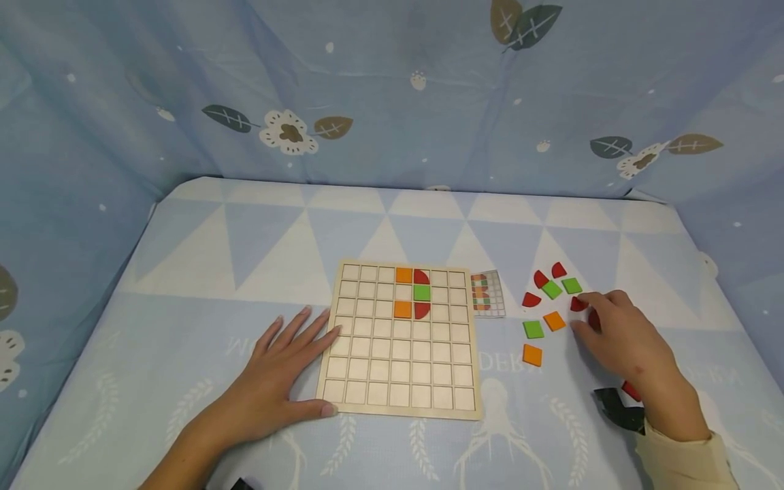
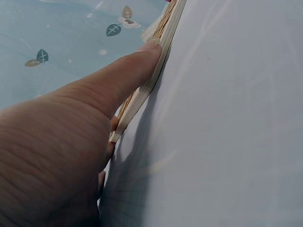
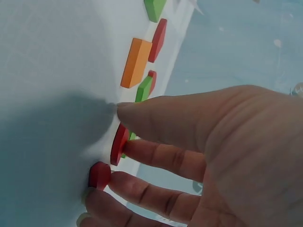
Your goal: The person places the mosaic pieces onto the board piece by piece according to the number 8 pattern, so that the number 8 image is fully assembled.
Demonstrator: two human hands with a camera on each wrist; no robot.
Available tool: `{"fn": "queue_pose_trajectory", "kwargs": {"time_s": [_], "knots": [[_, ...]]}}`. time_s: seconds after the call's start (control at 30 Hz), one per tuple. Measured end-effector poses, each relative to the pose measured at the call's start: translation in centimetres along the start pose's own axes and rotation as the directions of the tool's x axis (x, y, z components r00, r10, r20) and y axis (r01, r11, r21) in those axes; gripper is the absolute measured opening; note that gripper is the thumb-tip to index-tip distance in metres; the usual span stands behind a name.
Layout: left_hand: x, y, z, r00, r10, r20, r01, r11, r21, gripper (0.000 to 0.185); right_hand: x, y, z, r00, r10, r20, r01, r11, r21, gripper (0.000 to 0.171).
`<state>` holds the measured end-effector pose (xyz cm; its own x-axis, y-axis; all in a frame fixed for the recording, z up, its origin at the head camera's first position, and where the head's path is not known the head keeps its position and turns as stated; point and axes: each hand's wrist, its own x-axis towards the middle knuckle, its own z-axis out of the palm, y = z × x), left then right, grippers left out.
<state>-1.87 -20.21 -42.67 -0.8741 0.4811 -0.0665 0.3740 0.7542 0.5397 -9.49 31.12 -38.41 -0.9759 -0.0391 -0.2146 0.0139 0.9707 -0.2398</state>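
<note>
2 red pieces [image 3: 118,144] touch right hand [image 3: 222,156] fingers [image 3: 156,158], hidden overhead.

I see soft, even, bright light from above; faint shadows sit under my hands. The head view bows at its edges. Both wrist views blur up close, toward 6 o'clock.

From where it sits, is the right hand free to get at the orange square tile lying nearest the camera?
Probably yes. The right hand rests among the loose tiles, and the orange square tile lies apart on bare cloth just to its left, with nothing on top or between.
</note>
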Motion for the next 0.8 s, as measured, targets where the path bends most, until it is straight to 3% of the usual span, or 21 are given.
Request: {"fn": "queue_pose_trajectory", "kwargs": {"time_s": [0.37,0.63,0.8], "knots": [[0.0,0.1,-0.1,1.0,-0.005,0.0,0.005,1.0,0.002,0.104,0.3,-0.3,0.3,0.999,-0.01,-0.037,0.011,1.0,0.025,0.032],[0.0,0.2,-0.2,1.0,-0.003,-0.004,0.003,1.0,0.003,0.104,1.5,0.1,0.1,0.998,-0.043,-0.042,0.045,0.998,0.046,0.08],[0.0,0.1,-0.1,1.0,-0.007,-0.001,0.007,1.0,0.007,0.104,2.5,0.9,0.2,0.987,-0.161,-0.013,0.161,0.983,0.082,0.066]]}}
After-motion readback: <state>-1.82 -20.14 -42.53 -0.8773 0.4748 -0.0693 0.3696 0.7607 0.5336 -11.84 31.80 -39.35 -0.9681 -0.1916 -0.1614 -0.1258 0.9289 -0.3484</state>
